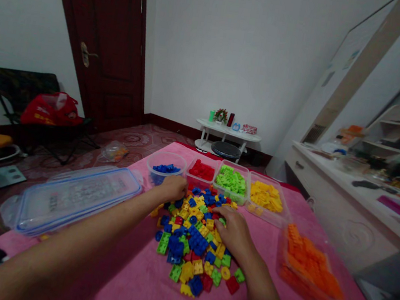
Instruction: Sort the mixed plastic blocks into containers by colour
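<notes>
A mixed pile of toy building blocks (pixel 198 237) in blue, yellow, green and red lies on a pink cloth (pixel 122 268). My left hand (pixel 175 188) is at the far left of the pile, beside a round clear tub (pixel 167 157) with blue blocks in it. Its fingers curl downward, and what they hold, if anything, is hidden. On the pile's right side rests my right hand (pixel 234 228), its thumb and fingers apart and reaching over the blocks. I see nothing held in it.
Behind the pile stand clear containers of red blocks (pixel 202 170), green blocks (pixel 231 180) and yellow blocks (pixel 266 196). Orange blocks (pixel 309 261) fill a container at right. A blue-edged clear lid (pixel 80 199) lies left. A white dresser (pixel 333 190) borders the right side.
</notes>
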Demonstrator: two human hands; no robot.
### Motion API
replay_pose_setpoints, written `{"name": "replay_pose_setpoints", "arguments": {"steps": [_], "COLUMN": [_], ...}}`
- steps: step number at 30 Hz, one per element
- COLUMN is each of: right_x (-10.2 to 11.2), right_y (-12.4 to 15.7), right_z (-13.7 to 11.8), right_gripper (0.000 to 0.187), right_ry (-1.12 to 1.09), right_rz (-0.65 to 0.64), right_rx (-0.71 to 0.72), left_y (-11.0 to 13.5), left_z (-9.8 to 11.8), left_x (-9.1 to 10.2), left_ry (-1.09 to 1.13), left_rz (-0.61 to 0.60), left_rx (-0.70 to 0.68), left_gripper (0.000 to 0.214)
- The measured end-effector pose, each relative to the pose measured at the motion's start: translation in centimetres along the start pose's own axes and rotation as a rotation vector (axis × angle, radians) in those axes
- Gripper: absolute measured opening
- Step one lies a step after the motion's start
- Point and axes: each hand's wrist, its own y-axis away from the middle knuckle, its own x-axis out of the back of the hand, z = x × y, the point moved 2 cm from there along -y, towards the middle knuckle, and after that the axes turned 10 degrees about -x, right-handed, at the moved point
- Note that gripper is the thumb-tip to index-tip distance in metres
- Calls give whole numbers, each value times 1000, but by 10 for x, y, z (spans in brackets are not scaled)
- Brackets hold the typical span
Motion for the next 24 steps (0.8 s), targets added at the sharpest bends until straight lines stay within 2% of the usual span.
{"name": "replay_pose_setpoints", "arguments": {"steps": [4, 8, 14, 19, 21, 22, 24], "right_x": [7, 11, 10, 13, 18, 20, 27], "right_y": [-2, -5, -4, -4, -4, -4, -3], "right_z": [5, 6, 5, 5, 2, -1, -9], "right_gripper": [30, 30, 29, 32, 34, 34, 32], "right_ry": [-95, -207, -231, -267, -331, -369, -443], "right_rz": [52, 89, 89, 126, 183, 217, 282], "right_rx": [-44, -81, -53, -96, -119, -127, -138], "left_y": [-4, -6, -15, -8, 0, 5, 15], "left_z": [-1, 9, 21, 28, 35, 40, 52], "left_x": [0, -7, -15, -4, 1, 3, 2], "left_ry": [42, -18, -76, -59, 149, 380, 1047], "left_rz": [68, 124, 115, 196, 237, 236, 141], "left_rx": [70, 140, 140, 119, 121, 127, 151], "left_gripper": [27, 30, 26, 22, 19, 17, 13]}}
